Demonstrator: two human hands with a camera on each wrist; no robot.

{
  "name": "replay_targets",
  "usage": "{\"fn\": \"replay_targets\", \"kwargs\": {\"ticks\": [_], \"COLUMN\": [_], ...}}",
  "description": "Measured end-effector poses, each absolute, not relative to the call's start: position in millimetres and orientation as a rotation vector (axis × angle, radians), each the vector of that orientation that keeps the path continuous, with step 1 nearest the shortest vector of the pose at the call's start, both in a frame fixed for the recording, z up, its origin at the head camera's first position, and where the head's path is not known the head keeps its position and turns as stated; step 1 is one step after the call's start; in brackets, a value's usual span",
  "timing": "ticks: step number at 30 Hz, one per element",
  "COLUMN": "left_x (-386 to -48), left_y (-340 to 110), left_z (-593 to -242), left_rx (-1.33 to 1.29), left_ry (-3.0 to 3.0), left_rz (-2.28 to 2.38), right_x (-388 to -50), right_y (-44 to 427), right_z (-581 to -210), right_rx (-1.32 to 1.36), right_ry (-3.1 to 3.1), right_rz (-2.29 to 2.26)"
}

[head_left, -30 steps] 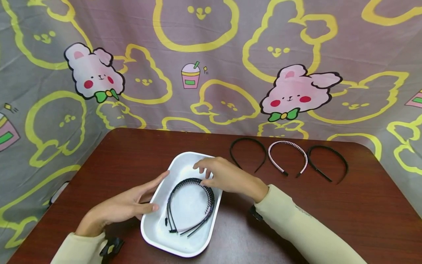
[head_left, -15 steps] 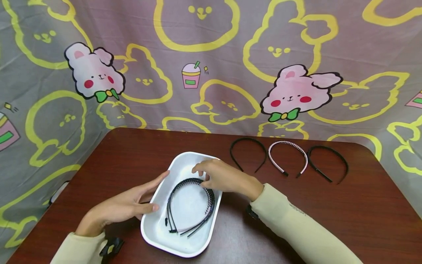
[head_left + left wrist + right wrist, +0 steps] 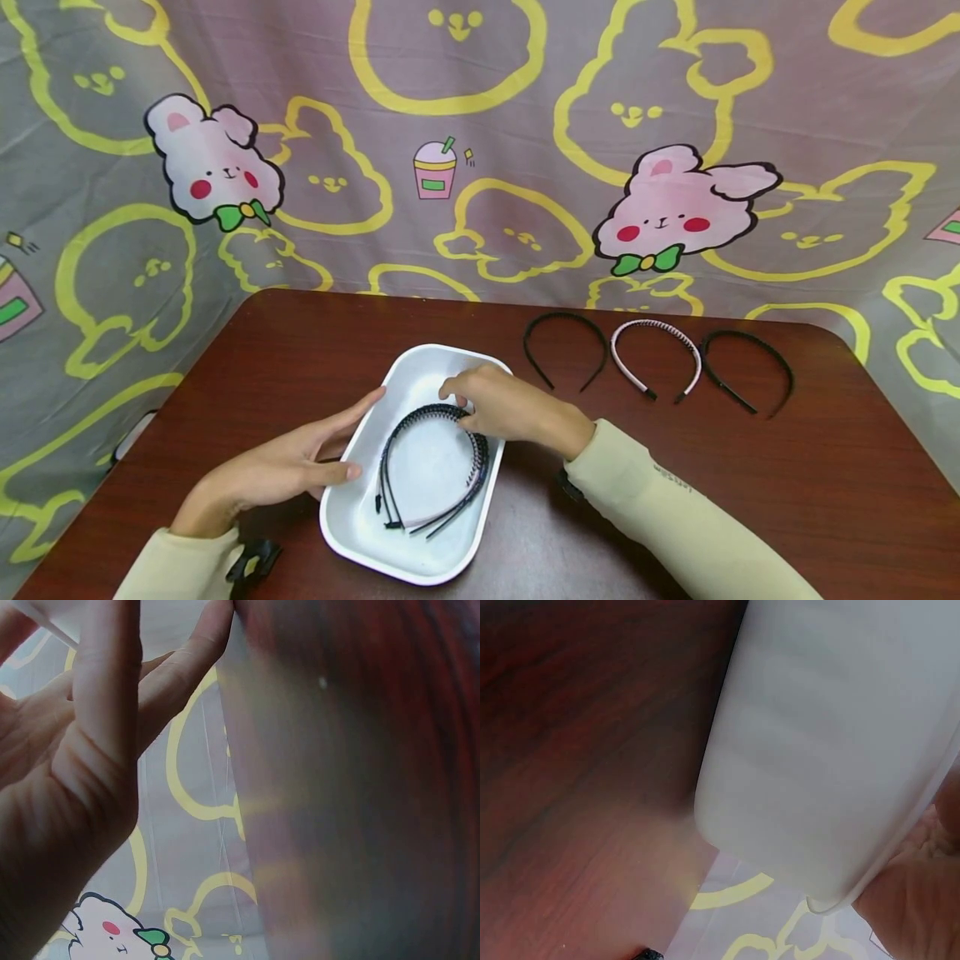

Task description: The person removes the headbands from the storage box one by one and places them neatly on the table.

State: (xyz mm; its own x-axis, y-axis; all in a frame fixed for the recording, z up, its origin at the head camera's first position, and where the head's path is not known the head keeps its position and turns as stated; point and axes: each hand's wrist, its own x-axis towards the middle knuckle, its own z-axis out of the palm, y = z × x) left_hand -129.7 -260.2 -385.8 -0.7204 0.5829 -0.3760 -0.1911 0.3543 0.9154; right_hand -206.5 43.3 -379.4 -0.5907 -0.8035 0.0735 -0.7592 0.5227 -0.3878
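Note:
A white tray (image 3: 337, 525) lies slantwise on the table with a small stack of headbands (image 3: 388, 454) in it, black ones and a pale pink one among them. My left hand (image 3: 288, 462) holds the tray's left side, thumb over the rim and fingers along the outside. Over the tray's right edge reaches my right hand (image 3: 506, 404), its bent fingers and thumb pinching the top of the headband stack. Which band it has is hidden by the fingers. In the right wrist view only the outer wall of the tray (image 3: 817, 750) and part of the hand show.
Toward the back right lie a black headband (image 3: 527, 350), a pink-and-white headband (image 3: 618, 360) and another black headband (image 3: 789, 375), side by side on the dark wooden table (image 3: 675, 467). A patterned cloth (image 3: 510, 108) hangs behind the table.
My right hand has shifted slightly, its fingers drawing closer to the thumb at the headband stack. The left hand, the tray and the headbands keep their places.

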Motion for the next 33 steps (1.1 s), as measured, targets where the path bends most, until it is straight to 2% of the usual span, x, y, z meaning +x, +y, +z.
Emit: {"fn": "replay_targets", "kwargs": {"ticks": [33], "left_x": [-128.7], "left_y": [-259.6], "left_z": [-385.8], "left_rx": [0.368], "left_ry": [1.918], "left_rz": [1.444], "right_x": [-203.5], "right_y": [43.7], "right_z": [-383.1], "right_rx": [-1.339], "right_ry": [2.667], "right_rz": [-0.698]}}
